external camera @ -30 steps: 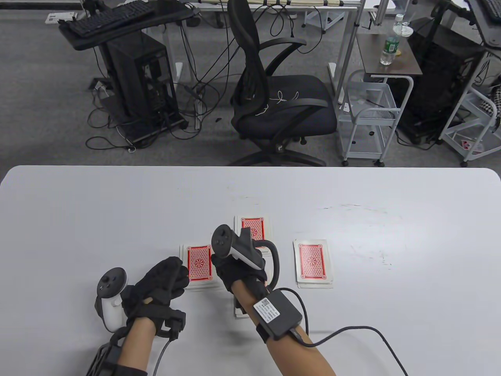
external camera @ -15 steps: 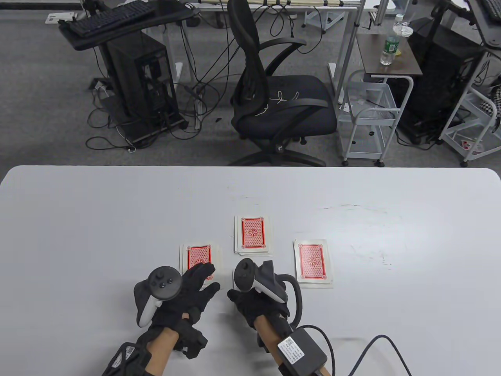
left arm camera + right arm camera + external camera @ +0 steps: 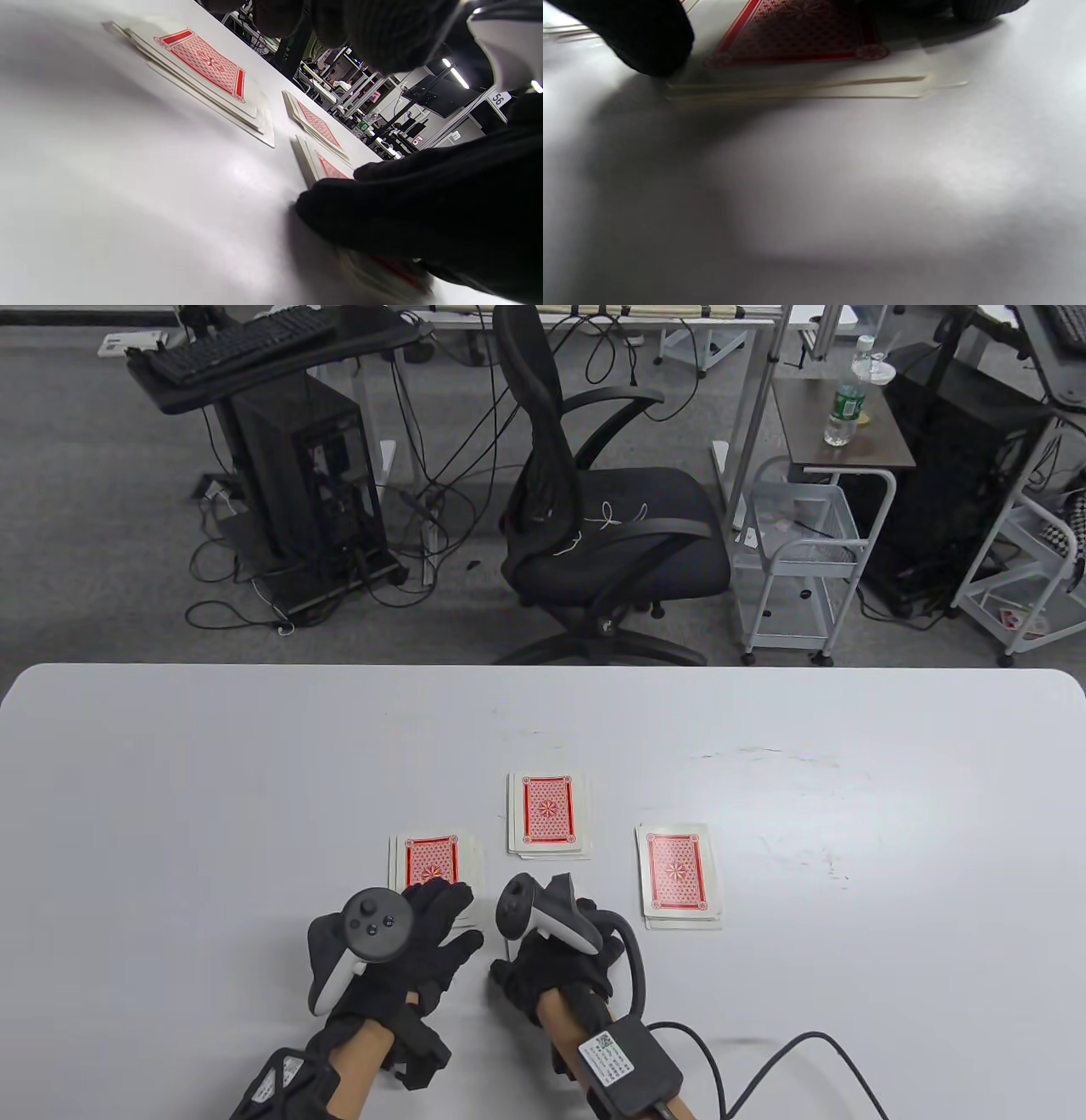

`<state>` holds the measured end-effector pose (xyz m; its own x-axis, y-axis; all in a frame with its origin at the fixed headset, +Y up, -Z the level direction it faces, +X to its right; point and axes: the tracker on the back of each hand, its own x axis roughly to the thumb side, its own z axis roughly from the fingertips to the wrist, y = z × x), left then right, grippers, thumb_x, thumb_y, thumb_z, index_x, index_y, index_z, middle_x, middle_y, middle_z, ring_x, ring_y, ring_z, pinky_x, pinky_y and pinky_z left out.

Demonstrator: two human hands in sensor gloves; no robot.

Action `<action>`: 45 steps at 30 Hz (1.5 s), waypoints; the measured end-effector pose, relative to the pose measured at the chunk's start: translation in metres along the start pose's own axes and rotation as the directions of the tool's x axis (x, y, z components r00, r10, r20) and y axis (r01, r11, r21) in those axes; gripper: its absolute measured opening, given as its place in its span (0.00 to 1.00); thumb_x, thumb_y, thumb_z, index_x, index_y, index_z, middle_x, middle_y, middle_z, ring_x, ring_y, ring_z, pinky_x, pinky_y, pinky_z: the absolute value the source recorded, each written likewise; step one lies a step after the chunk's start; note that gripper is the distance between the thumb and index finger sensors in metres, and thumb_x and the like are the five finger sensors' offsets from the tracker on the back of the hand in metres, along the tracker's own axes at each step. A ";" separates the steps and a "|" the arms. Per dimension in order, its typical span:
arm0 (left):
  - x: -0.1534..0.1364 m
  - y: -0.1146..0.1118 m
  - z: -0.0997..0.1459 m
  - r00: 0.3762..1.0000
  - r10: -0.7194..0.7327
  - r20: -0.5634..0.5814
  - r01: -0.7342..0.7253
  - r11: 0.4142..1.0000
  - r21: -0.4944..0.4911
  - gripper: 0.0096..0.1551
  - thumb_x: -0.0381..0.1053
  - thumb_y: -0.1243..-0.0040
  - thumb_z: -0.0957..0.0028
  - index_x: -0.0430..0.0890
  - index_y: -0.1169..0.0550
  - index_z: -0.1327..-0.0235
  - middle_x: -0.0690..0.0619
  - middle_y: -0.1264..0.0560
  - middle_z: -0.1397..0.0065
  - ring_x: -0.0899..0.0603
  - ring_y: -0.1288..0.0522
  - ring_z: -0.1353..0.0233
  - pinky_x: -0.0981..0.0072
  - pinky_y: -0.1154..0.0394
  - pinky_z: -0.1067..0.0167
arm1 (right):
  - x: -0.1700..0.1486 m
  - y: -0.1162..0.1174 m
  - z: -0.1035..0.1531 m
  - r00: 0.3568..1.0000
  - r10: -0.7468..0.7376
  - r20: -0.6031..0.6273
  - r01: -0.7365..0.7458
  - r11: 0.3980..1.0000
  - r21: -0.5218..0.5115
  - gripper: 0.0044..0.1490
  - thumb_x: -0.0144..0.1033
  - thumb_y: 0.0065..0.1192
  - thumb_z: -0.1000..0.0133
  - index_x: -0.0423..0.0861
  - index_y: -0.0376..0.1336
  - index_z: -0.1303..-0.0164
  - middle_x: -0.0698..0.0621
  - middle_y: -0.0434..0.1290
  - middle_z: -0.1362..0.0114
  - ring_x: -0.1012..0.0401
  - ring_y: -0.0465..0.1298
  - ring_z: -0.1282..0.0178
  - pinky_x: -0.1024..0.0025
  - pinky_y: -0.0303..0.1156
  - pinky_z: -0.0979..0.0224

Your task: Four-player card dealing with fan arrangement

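Cards lie in four face-down piles on the counter [image 3: 170, 780]: left pile [image 3: 433, 861], far pile [image 3: 548, 813], right pile [image 3: 679, 872], near pile [image 3: 814, 63] under the right hand [image 3: 551, 963]. Thin, light and slick, likely best lifted by a short edge. Right grip presses on the near pile; left hand [image 3: 420, 954] lies flat, fingers straight. Readable writing: "56" on a tag.

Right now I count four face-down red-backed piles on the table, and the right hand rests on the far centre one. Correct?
Not quite. The count holds, but the right hand rests on the nearest pile, by the table's near edge. The far centre pile lies untouched, as the table view shows.
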<state>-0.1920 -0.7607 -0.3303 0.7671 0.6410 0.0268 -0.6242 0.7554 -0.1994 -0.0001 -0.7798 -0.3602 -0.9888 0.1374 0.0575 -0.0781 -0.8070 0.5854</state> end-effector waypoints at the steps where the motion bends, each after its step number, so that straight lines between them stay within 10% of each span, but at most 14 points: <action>1: 0.000 0.000 0.000 1.000 0.004 -0.002 -0.004 1.000 -0.002 0.38 0.62 0.38 0.47 0.61 0.38 0.24 0.54 0.44 0.15 0.35 0.50 0.15 0.44 0.48 0.23 | 0.000 -0.002 -0.001 1.000 -0.015 -0.001 0.015 1.000 0.004 0.64 0.56 0.55 0.33 0.21 0.28 0.24 0.17 0.31 0.29 0.17 0.39 0.32 0.24 0.49 0.34; 17: -0.003 0.005 0.001 0.999 0.044 -0.011 -0.044 0.999 0.021 0.37 0.61 0.38 0.47 0.60 0.37 0.25 0.54 0.42 0.15 0.35 0.47 0.16 0.44 0.46 0.23 | 0.023 0.006 -0.009 0.969 0.219 -0.117 -0.228 0.972 -0.066 0.53 0.38 0.48 0.37 0.22 0.28 0.25 0.16 0.38 0.30 0.16 0.50 0.34 0.28 0.64 0.40; 32: -0.016 0.004 -0.001 0.956 0.292 -0.032 -0.292 0.956 0.010 0.37 0.62 0.39 0.47 0.57 0.36 0.25 0.52 0.39 0.17 0.33 0.42 0.18 0.43 0.41 0.26 | -0.011 -0.025 0.016 0.998 0.022 0.057 -0.008 0.972 -0.234 0.45 0.20 0.55 0.39 0.31 0.37 0.19 0.25 0.46 0.23 0.25 0.57 0.25 0.33 0.63 0.32; 38: -0.021 0.000 -0.002 0.779 0.627 -0.007 -0.627 0.778 -0.044 0.42 0.64 0.40 0.47 0.55 0.41 0.22 0.49 0.40 0.17 0.32 0.40 0.19 0.42 0.39 0.28 | 0.003 -0.049 0.047 0.956 0.061 0.286 0.094 0.860 -0.501 0.45 0.20 0.55 0.40 0.33 0.37 0.19 0.27 0.44 0.22 0.26 0.52 0.22 0.32 0.56 0.29; 45: -0.014 -0.016 -0.001 0.402 0.915 0.019 -0.885 0.394 -0.248 0.54 0.70 0.45 0.48 0.52 0.56 0.19 0.45 0.52 0.14 0.30 0.43 0.18 0.40 0.40 0.26 | 0.040 -0.042 0.070 0.882 0.169 0.439 0.150 0.783 -0.603 0.46 0.20 0.55 0.41 0.32 0.36 0.20 0.27 0.42 0.22 0.25 0.49 0.22 0.31 0.52 0.30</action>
<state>-0.1932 -0.7818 -0.3286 -0.2658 0.9518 -0.1528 -0.8883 -0.3034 -0.3448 -0.0280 -0.7000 -0.3264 -0.8300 0.2370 0.5049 -0.2862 -0.9579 -0.0208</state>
